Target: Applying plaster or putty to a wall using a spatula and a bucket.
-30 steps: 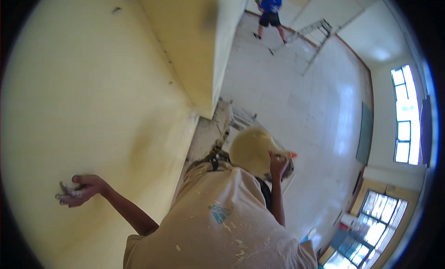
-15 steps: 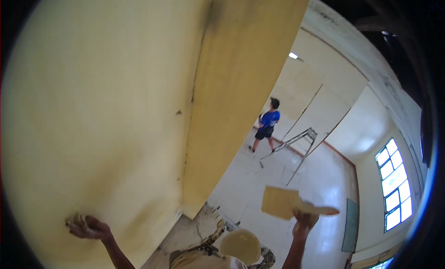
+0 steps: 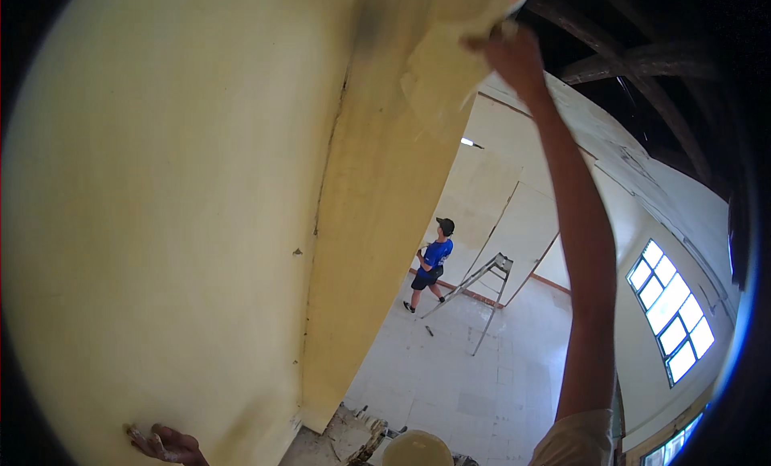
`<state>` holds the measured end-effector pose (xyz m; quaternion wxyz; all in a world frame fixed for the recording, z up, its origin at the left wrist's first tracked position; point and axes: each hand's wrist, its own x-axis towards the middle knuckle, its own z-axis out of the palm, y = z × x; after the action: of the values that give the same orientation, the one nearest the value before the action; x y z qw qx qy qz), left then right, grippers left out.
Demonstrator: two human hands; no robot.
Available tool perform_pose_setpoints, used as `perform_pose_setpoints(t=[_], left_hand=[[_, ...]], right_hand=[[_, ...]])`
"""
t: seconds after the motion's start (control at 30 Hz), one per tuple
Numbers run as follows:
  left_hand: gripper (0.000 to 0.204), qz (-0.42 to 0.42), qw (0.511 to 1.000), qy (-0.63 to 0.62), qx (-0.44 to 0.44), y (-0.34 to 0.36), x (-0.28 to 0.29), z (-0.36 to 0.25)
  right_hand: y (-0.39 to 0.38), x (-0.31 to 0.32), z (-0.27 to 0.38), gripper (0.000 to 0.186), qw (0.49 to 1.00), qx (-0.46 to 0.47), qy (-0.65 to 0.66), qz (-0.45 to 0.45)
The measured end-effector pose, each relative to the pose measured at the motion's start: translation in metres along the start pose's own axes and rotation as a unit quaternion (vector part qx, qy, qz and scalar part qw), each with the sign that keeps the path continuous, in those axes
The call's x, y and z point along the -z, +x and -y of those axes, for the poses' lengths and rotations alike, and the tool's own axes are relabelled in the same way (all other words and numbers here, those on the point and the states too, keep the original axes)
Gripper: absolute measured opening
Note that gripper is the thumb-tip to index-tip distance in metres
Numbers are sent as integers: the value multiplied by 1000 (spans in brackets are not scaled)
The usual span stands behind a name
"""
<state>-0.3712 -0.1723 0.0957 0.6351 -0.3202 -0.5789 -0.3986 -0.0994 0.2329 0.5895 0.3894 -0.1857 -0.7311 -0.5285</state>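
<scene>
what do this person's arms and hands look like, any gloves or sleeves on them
Both the left hand and right hand are ungloved. Whitish smears mark the left fingers. The right arm is bare below a loose, pale tan short sleeve; the left sleeve is out of view.

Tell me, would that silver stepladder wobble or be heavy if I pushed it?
The stepladder is probably stiff, as it looks straight and metallic. It may be light for its size, being so thin. Spread open, it should be fairly steady, though a push might slide it across the smooth-looking floor.
</scene>
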Motion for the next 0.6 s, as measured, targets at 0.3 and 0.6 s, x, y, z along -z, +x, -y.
perform_pose_setpoints(t=[0.3, 0.6], left_hand=[[30, -12, 997, -52, 47, -15, 5, 9], [24, -26, 1000, 16, 7, 18, -2, -7]], right_hand=[[45, 68, 26, 34, 966, -186, 177, -38], [-26, 15, 68, 42, 925, -251, 235, 162]])
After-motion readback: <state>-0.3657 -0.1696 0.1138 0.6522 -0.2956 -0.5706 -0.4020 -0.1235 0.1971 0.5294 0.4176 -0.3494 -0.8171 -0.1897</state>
